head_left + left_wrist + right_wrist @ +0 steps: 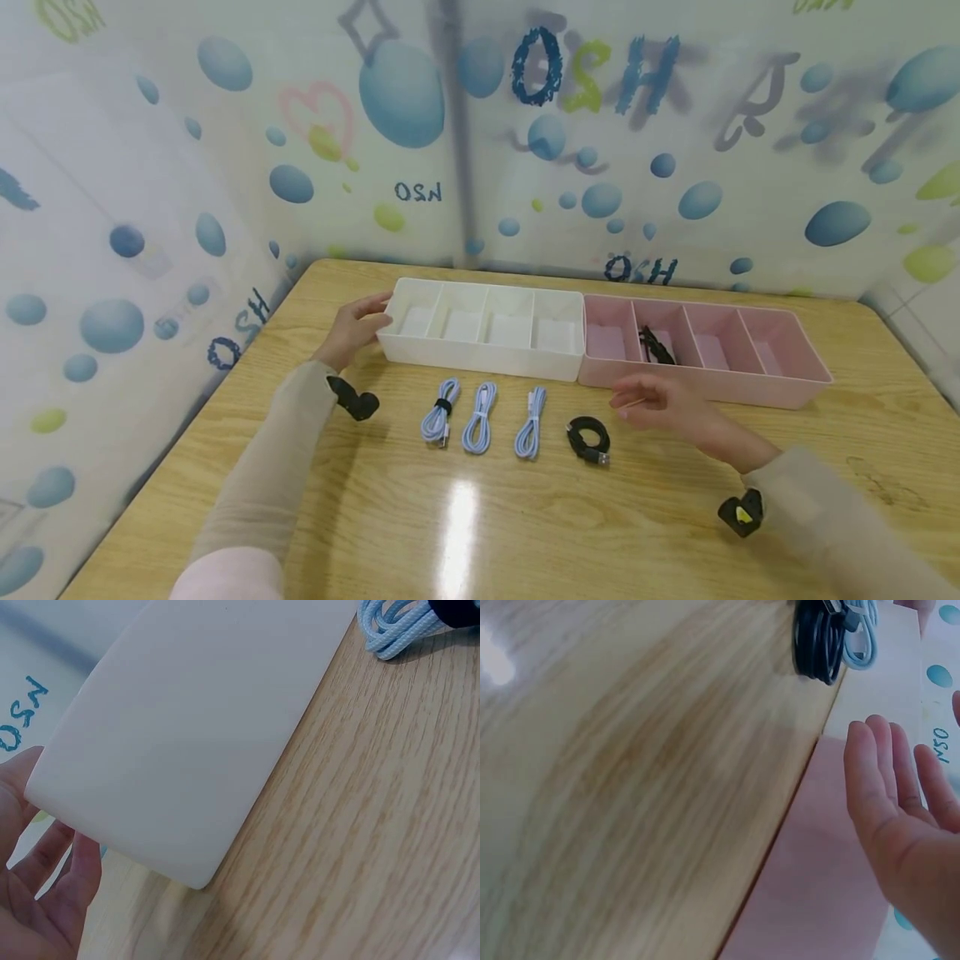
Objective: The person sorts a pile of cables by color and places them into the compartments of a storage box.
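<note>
Carefully: one nudge could travel end to end

Your left hand (352, 329) lightly grasps the left end of the long white plastic tray (480, 354), while your right hand (669, 410) is released, fingers loosely extended near the front of the long pink plastic tray (705, 387). Both trays stand end to end at the back of the wooden tabletop (570, 533), touching, so pushing rightward with your left hand would likely shove the pink one too. Lifting from that one end could tilt the white tray. If your right hand drops leftward, it may knock the round black coiled cable (575, 439) just beside it.

Each tray has four compartments; the pink one's second from the left holds a dark cable bundle (657, 346). Before the trays lie three pale-blue braided coiled cables (529, 425), narrow and looped lengthwise, the leftmost cinched with a black strap (443, 406). The black coil is ring-shaped, its metal USB plug (602, 458) exposed and, you might judge, apt to snag.
</note>
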The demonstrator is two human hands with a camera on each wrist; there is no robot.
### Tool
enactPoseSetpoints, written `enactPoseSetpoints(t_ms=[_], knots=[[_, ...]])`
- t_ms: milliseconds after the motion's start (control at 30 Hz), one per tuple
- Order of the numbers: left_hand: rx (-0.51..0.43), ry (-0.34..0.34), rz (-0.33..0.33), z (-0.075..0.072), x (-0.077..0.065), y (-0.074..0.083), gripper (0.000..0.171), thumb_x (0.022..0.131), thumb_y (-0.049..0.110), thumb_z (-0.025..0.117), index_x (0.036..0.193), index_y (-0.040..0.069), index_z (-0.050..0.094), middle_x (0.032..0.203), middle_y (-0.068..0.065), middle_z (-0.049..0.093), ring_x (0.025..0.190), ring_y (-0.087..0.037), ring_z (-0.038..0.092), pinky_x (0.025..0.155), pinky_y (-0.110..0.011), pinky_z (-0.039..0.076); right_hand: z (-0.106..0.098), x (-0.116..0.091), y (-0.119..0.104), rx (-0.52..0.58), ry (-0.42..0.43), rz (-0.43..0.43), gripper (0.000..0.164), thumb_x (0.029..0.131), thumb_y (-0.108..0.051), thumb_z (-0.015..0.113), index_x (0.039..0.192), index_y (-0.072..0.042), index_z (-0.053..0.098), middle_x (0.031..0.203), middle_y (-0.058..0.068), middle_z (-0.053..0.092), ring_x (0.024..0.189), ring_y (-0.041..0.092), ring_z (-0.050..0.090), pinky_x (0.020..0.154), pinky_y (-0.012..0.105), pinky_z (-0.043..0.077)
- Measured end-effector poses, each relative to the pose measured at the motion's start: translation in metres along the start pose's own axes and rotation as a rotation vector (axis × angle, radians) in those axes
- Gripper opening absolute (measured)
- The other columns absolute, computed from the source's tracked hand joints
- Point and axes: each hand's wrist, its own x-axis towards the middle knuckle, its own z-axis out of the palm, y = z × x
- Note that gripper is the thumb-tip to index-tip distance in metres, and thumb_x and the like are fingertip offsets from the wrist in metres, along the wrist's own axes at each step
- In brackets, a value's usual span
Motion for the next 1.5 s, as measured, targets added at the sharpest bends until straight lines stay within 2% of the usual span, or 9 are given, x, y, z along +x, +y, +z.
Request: enactPoseSetpoints(t_ms=[400, 700, 1033, 1500], knots=[[-0.007, -0.008, -0.003, 0.0, 0.001, -0.001, 0.05, 0.088, 0.009, 0.051, 0.135, 0.013, 0.038, 0.131, -0.017, 0.039, 0.115, -0.03, 0.039, 0.089, -0.043, 0.039, 0.016, 0.007, 0.015, 0.052, -0.047, 0.034, 0.048, 0.084, -0.015, 0.06, 0.119, 0.012, 0.043, 0.108, 0.027, 0.052, 0.091, 0.024, 0.055, 0.07, 0.034, 0.05], [0.001, -0.012, -0.01, 0.0, 0.0, 0.0, 0.05, 0.088, 0.01, 0.051, 0.136, 0.013, 0.037, 0.133, -0.017, 0.037, 0.116, -0.03, 0.038, 0.09, -0.044, 0.038, 0.022, 0.01, 0.019, 0.037, -0.005, 0.086, 0.049, 0.083, -0.018, 0.062, 0.119, 0.01, 0.045, 0.109, 0.024, 0.052, 0.093, 0.028, 0.054, 0.071, 0.034, 0.05], [-0.02, 0.008, 0.011, 0.002, -0.001, 0.001, 0.049, 0.087, 0.007, 0.051, 0.135, 0.012, 0.039, 0.129, -0.017, 0.041, 0.11, -0.028, 0.043, 0.086, -0.04, 0.042, 0.028, 0.014, 0.016, 0.026, -0.01, 0.093, 0.044, 0.083, -0.015, 0.061, 0.116, 0.012, 0.047, 0.109, 0.022, 0.053, 0.092, 0.023, 0.054, 0.071, 0.029, 0.049], [-0.013, -0.003, 0.009, 0.001, 0.001, -0.001, 0.049, 0.088, 0.009, 0.051, 0.135, 0.013, 0.038, 0.131, -0.016, 0.039, 0.115, -0.028, 0.039, 0.089, -0.043, 0.04, 0.033, 0.021, 0.017, -0.062, 0.034, 0.106, 0.029, 0.079, -0.006, 0.063, 0.104, 0.009, 0.058, 0.092, 0.012, 0.06, 0.079, 0.016, 0.055, 0.064, 0.025, 0.049]])
